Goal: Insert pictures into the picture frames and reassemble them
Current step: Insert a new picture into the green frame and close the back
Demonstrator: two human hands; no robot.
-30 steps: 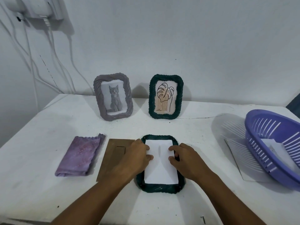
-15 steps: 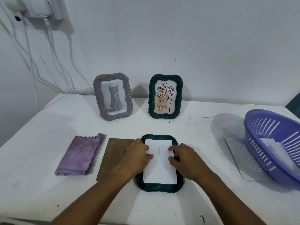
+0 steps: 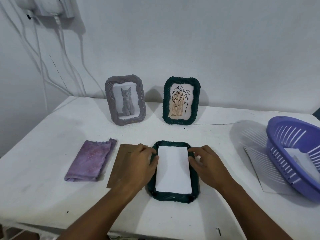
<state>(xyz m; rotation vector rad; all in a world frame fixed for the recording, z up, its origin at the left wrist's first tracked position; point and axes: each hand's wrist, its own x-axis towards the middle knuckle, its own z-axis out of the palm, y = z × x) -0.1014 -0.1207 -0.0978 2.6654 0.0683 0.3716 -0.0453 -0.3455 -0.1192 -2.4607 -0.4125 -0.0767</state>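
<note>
1. Left hand (image 3: 141, 161) lies with fingers loose on the left rim of the dark green braided picture frame (image 3: 173, 196), which is face down on the white worktop (image 3: 43, 187).
2. Right hand (image 3: 207, 164), fingers apart, touches the right edge of the white picture paper (image 3: 173, 170) inside this frame.
3. Beside the left hand lie a brown backing board (image 3: 119, 163) and a folded purple cloth (image 3: 90, 161).
4. Farther back, a grey frame with a cat picture (image 3: 125, 101) and a green frame with a leaf drawing (image 3: 181, 101) stand upright.

Left hand (image 3: 140, 163) and right hand (image 3: 207, 163) rest palm-down, fingertips facing inward.

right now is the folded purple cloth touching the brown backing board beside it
Apart. The head view shows a strip of bare white table between the folded purple cloth and the brown backing board.
</note>
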